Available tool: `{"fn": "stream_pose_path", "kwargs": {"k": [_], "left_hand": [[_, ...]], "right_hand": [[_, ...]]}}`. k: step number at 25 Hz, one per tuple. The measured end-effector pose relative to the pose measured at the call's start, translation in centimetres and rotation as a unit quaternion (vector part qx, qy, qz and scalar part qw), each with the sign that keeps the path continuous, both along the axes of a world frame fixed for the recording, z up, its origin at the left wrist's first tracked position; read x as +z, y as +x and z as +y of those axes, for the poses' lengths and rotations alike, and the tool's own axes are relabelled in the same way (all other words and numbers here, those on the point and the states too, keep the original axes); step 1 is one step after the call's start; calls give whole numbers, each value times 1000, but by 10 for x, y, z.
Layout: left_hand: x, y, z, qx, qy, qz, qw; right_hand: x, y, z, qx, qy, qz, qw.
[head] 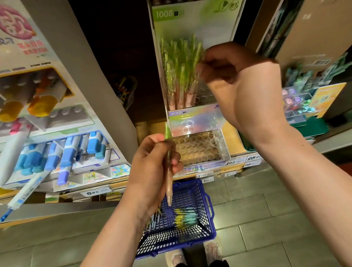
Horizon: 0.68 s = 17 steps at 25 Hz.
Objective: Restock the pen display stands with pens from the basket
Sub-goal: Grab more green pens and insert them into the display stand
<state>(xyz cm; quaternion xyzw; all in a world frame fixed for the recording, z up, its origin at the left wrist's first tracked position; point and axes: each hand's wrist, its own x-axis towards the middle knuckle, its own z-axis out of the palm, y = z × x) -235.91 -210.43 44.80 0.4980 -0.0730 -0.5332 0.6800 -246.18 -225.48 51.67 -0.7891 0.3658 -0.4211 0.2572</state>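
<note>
A clear tiered pen display stand point(196, 120) stands at the centre. Its upper tier holds several green-topped pens point(178, 72); its lower tier point(200, 150) shows bare round holes. My left hand point(152, 170) grips one green-topped pen with a pink barrel point(169, 174), upright, in front of the lower tier. My right hand point(235, 74) is raised beside the upper tier, its curled fingers pinching the top of a green pen there. A blue plastic basket point(210, 212) sits on the floor below, with several yellow and teal pens point(185, 217) in it.
A large marker display point(50, 138) with blue and orange markers fills the left. Teal pens and small round items sit in displays point(302, 99) at the right. Price labels point(231, 163) line the shelf edge. My shoes point(196, 255) stand behind the basket on grey floor tiles.
</note>
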Motion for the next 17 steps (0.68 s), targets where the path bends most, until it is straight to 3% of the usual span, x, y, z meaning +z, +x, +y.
{"fn": "stream_pose_path", "kwargs": {"k": [6,10,12,15,17], "left_hand": [[0,-1,-1,-35,-59,-90,994],[4,-4,-6,-28,-89,-58,994],[5,-5,-8,-37,-101,-51,993],[7,-8,-10,-38,-105,-82,990],[7,-9,-12,-42,-102,-96,989]], "right_hand": [[-10,5,3,-6,16,60,998],[-11,-1,9,-10,34,120,992],[-14,-8,20,-7,101,131,986],[-17,-21,36,87,266,97,955],[-19,-25,41,133,311,67,939]]}}
